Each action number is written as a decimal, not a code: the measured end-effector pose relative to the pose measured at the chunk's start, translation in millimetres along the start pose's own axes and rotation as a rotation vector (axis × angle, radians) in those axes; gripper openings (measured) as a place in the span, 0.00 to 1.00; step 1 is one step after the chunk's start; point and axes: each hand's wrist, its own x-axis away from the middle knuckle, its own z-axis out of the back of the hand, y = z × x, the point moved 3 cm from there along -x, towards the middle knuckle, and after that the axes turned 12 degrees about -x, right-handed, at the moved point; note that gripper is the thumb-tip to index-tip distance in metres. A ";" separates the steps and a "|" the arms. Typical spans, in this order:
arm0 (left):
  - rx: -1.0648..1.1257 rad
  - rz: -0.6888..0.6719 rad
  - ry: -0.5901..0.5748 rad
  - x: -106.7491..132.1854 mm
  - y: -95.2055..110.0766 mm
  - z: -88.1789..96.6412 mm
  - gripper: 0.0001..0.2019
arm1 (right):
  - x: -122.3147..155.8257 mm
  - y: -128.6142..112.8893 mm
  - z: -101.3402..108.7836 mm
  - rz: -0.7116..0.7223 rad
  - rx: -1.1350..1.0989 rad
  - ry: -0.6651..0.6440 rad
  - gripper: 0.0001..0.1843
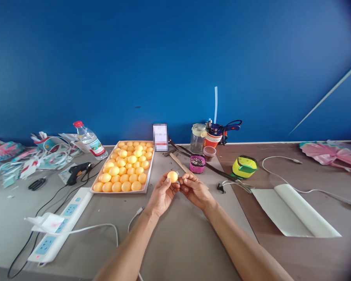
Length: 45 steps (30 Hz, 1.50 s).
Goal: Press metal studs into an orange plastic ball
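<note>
My left hand is closed around an orange ping-pong ball, held up between thumb and fingers above the table. Right beside it, my right hand has thumb and fingertips pinched together close to the ball; whatever small thing they hold is too hidden to name. To the left stands a shallow white box filled with many more orange balls. Behind my right hand lies a hammer with a wooden handle, next to a purple tub of small metal pieces.
At left are a power strip, a glue gun, scissors and a water bottle. A phone leans at the wall near a clear jar. Rightward sit a yellow-green container, a cable and rolled white sheet.
</note>
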 end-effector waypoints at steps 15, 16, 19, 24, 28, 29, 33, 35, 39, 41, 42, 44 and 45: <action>0.052 0.000 -0.023 2.2 8.2 -2.0 0.20 | 3.1 -0.5 -4.9 -0.027 -0.015 -0.057 0.09; 0.054 -0.007 -0.018 2.6 8.9 -2.3 0.19 | 3.0 -0.4 -4.8 -0.027 -0.012 -0.061 0.09; 0.024 -0.024 0.000 3.3 9.4 -3.4 0.20 | 2.7 -0.1 -4.3 -0.021 -0.013 -0.077 0.08; -0.088 -0.071 0.045 2.0 7.2 -3.3 0.20 | 2.7 -1.8 -3.2 -0.010 -0.015 -0.084 0.07; -0.151 -0.080 0.070 1.1 5.4 -1.6 0.19 | 2.4 -3.4 -1.5 0.004 -0.025 -0.098 0.06; -0.160 -0.081 0.075 1.1 5.3 -1.4 0.19 | 2.3 -3.5 -1.3 0.009 -0.028 -0.106 0.06; -0.168 -0.075 0.047 1.4 6.3 -3.0 0.20 | 1.7 -3.0 -0.7 0.017 -0.034 -0.123 0.05; -0.168 -0.078 0.041 1.7 7.4 -4.0 0.18 | 1.5 -2.7 -1.1 0.016 -0.037 -0.123 0.05; -0.202 -0.086 0.044 2.3 8.4 -3.7 0.14 | 1.4 -2.5 -2.0 -0.002 -0.041 -0.100 0.05; -0.209 -0.087 0.039 2.4 7.7 -2.6 0.15 | 1.4 -2.6 -2.1 -0.007 -0.047 -0.093 0.05; -0.207 -0.089 0.041 2.3 7.2 -1.9 0.15 | 1.4 -2.7 -2.1 -0.009 -0.051 -0.094 0.05; -0.192 -0.092 0.052 1.9 6.2 -0.5 0.16 | 1.3 -2.8 -1.8 -0.010 -0.059 -0.097 0.05; -0.182 -0.093 0.059 1.7 5.7 0.1 0.17 | 1.3 -2.7 -1.6 -0.012 -0.063 -0.101 0.05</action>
